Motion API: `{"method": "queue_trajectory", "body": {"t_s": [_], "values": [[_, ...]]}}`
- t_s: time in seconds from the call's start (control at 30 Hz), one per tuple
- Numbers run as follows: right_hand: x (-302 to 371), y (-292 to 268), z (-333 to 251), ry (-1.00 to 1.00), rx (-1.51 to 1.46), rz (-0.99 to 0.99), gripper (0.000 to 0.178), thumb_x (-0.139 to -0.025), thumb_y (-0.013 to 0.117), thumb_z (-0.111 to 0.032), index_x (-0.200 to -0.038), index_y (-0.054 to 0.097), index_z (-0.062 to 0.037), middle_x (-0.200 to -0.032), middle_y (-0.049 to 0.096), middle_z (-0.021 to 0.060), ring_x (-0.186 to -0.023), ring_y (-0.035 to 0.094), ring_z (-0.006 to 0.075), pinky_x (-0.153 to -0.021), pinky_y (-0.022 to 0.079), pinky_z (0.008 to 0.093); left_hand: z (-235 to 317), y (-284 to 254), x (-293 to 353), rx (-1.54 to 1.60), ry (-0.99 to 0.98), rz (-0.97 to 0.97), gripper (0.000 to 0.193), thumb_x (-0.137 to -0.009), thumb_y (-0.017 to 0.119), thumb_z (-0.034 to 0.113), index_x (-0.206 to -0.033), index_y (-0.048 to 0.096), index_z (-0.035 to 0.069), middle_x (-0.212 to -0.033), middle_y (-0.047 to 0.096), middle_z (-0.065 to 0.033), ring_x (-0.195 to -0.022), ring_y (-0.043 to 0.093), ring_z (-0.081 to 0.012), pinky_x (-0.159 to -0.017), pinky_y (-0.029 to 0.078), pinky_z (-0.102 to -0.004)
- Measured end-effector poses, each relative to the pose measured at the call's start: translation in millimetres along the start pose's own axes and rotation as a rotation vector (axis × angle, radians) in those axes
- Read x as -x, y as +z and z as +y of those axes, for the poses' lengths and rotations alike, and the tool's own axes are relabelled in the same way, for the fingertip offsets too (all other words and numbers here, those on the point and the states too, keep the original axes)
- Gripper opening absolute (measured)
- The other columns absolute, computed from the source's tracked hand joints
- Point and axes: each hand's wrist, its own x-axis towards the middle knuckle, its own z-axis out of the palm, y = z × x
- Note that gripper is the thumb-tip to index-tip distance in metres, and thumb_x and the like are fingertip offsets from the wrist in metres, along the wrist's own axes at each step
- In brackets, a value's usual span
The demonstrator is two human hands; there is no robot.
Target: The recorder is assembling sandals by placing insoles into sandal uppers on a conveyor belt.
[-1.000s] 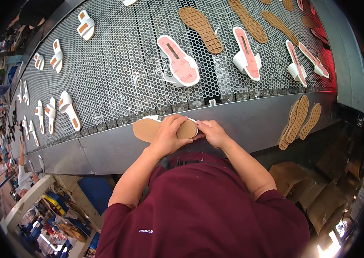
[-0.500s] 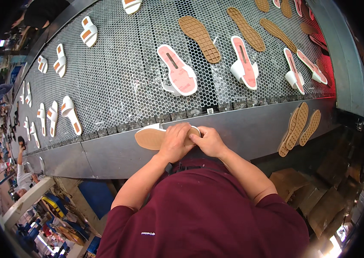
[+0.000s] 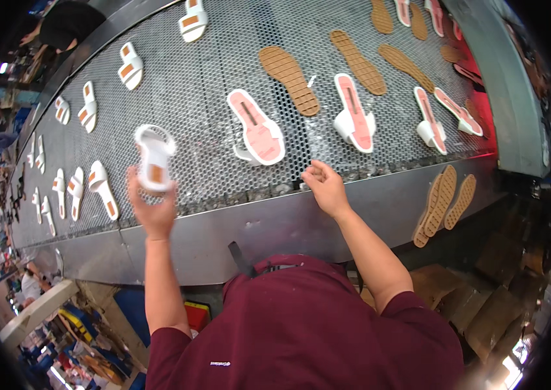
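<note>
Here the left hand (image 3: 152, 211) is raised over the near part of the conveyor belt (image 3: 210, 78), its fingers closed around the lower end of a white sandal (image 3: 154, 158). The sandal is held clear of the mesh, upright and slightly tilted, with its strap uppermost and an orange patch on its footbed facing the camera; gripping it by one end leaves the rest of the sandal free above the hand. The right hand (image 3: 325, 185) rests at the near edge of the belt, beside the grey metal rail (image 3: 275, 224), fingers loosely curled; whether it pinches anything small cannot be told.

Just beyond the right hand lie a pink insole with a white strap (image 3: 256, 128) and a second pink insole (image 3: 353, 116), both face up on the mesh. Farther back lie tan soles (image 3: 290, 71), tread side up, well apart from one another. To the left, finished white sandals (image 3: 96, 188) lie in a loose column along the belt's curve, presumably so each can be picked up singly. A small stack of tan soles (image 3: 443, 203) leans against the outer side of the rail at right, within reach of the right hand. The person's maroon shirt (image 3: 301, 331) fills the lower foreground.
</note>
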Motion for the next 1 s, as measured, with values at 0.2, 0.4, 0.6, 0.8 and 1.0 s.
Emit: {"method": "queue_trajectory", "body": {"t_s": [0.2,0.4,0.6,0.8,1.0], "values": [[-18,-40,-13,0.121,-0.039,0.195,0.03,-0.09,0.072,-0.029,-0.098,0.065,-0.001,-0.081,0.063,0.0004,-0.07,0.057,0.0057,-0.057,0.045,0.0209,-48,22,104,0.152,-0.9,-0.11,0.046,-0.092,0.07,0.023,-0.123,0.054,-0.006,-0.121,0.06,-0.0159,-0.109,0.059,-0.0248,-0.094,0.048,-0.0365],[-20,-34,-8,0.241,-0.038,0.094,0.037,-0.088,0.075,-0.029,-0.107,0.063,0.0015,-0.086,0.065,0.0018,-0.073,0.058,0.0073,-0.061,0.047,0.0221,96,114,92,1.019,-1.463,-0.603,0.045,-0.1,0.056,0.041,-0.12,0.054,0.001,-0.103,0.066,-0.0129,-0.089,0.066,-0.0206,-0.072,0.054,-0.0316],[-28,-6,-8,0.125,0.08,-0.031,0.05,-0.086,0.077,-0.027,-0.119,0.06,0.007,-0.093,0.067,0.0053,-0.083,0.06,0.0095,-0.072,0.048,0.023,126,186,49,1.222,-1.552,-0.518,0.047,-0.101,0.05,0.04,-0.124,0.05,0.0,-0.117,0.063,-0.0163,-0.098,0.065,-0.0247,-0.073,0.052,-0.0347],[-15,-31,0,0.265,-0.065,-0.054,0.034,-0.093,0.069,-0.022,-0.116,0.061,0.0009,-0.096,0.067,0.0067,-0.078,0.062,0.0111,-0.067,0.051,0.0243,133,151,37,1.078,-1.281,-0.479,0.029,-0.097,0.056,0.011,-0.125,0.052,0.003,-0.108,0.067,-0.0076,-0.089,0.067,-0.0157,-0.065,0.053,-0.0266],[1,-93,4,0.28,-0.279,0.119,0.029,-0.098,0.059,-0.019,-0.121,0.056,-0.0016,-0.095,0.066,0.0095,-0.073,0.066,0.0162,-0.06,0.055,0.0258,99,34,60,0.977,-1.077,-0.279,0.032,-0.096,0.059,0.011,-0.128,0.051,0.009,-0.112,0.068,-0.0062,-0.088,0.066,-0.0105,-0.067,0.052,-0.025]]}}
